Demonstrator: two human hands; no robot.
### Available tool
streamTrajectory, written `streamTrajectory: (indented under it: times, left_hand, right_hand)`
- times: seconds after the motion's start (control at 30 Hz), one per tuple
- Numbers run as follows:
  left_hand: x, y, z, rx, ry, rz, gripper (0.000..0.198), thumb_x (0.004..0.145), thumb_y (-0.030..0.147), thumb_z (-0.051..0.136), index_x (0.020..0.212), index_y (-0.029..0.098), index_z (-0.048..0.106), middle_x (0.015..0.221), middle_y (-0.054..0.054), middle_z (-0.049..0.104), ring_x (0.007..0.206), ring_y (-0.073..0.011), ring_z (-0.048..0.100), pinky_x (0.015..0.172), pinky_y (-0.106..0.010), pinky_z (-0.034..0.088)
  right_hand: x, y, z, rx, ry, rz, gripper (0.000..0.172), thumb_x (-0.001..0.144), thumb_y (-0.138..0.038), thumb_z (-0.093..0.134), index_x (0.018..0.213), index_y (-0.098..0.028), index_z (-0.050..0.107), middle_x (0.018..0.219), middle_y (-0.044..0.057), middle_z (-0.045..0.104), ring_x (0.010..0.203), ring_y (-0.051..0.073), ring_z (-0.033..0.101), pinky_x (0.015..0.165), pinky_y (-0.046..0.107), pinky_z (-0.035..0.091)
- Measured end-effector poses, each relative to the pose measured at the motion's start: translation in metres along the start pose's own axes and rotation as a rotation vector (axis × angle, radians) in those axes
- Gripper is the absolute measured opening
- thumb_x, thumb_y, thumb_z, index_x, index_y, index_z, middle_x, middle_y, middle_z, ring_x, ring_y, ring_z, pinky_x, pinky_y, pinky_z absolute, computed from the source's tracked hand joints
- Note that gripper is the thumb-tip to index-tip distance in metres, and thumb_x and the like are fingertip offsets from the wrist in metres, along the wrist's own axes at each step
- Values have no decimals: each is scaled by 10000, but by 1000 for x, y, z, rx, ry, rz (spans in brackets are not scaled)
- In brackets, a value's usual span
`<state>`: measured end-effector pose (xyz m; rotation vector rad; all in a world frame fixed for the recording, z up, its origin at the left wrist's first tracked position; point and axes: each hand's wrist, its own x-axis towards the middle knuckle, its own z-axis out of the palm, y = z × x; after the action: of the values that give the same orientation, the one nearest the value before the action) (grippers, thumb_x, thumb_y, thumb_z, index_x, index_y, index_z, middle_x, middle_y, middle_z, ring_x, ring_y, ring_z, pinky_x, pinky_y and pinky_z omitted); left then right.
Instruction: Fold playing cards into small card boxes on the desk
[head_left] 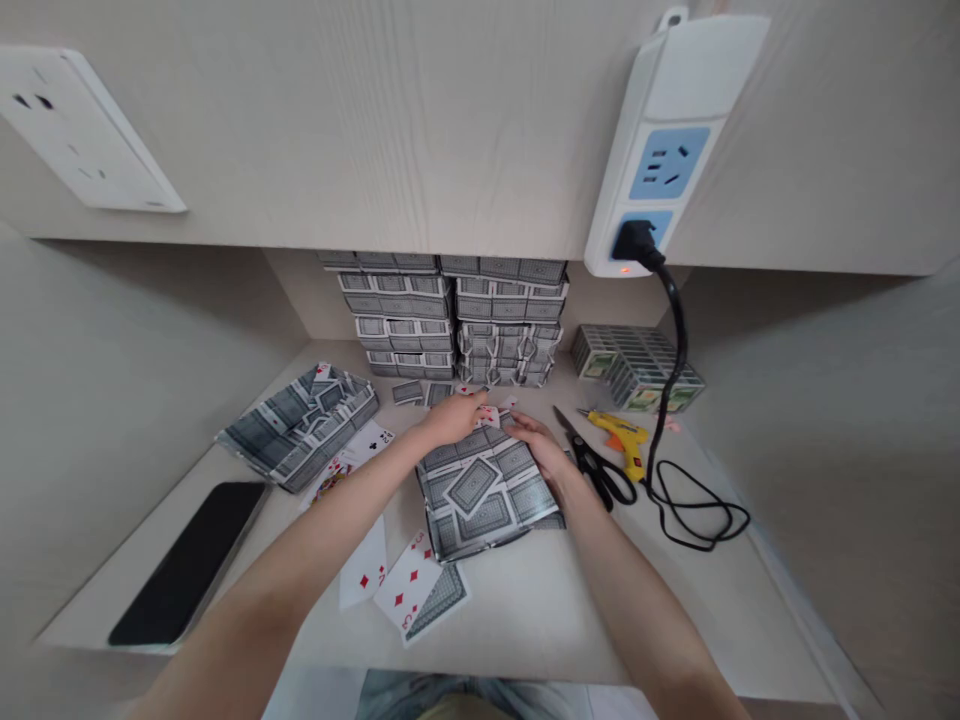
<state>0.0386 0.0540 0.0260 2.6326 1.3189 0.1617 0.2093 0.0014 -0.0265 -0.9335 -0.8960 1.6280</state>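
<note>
While the right hand is clasped around the far right corner of a card-covered box at mid-frame, the person's left hand bunches its fingertips by a red-marked card at the far edge; whether they pinch it cannot be told. Black scissors lie right of centre.

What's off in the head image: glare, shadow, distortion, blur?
Head view: wide-angle stretch slants the wall socket and power strip; pale sheen on the card-covered box beside the right hand; dark shadow beneath the overhanging panel, both sides; fine print on the far banknote-patterned stack too soft to read.
</note>
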Motion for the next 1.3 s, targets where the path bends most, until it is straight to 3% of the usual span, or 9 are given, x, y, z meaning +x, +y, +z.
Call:
streamTrajectory:
  times: [0.17,0.33,0.67,1.3]
  left_hand:
    - [-1,3,0,29,-2,-10,294,862,348,331,1033,180,499,877,-104,634,822,-223,588,654,-270,403]
    - [0,5,-3,47,-18,2,276,856,348,345,987,192,531,893,-94,639,817,-220,596,639,-267,412]
    - [-4,8,-5,53,-8,-2,258,866,294,327,966,182,536,891,-99,640,830,-205,597,689,-270,418]
    - [5,-5,-4,-77,46,21,192,825,229,397,968,165,508,853,-78,627,814,-195,585,632,-237,375]
  right_hand:
    - [1,4,1,-34,33,-13,497,556,-208,675,1042,-255,578,894,-12,678,758,203,628,705,327,463]
    - [1,8,1,-22,-3,11,454,543,-210,661,995,-217,608,799,5,687,726,221,634,664,324,462]
    - [8,11,-8,-35,73,-37,460,511,-197,662,964,-241,599,852,-16,681,763,208,625,728,321,442]
    - [0,3,-10,-48,72,-57,444,507,-234,693,945,-250,620,869,-14,684,728,196,622,672,304,446]
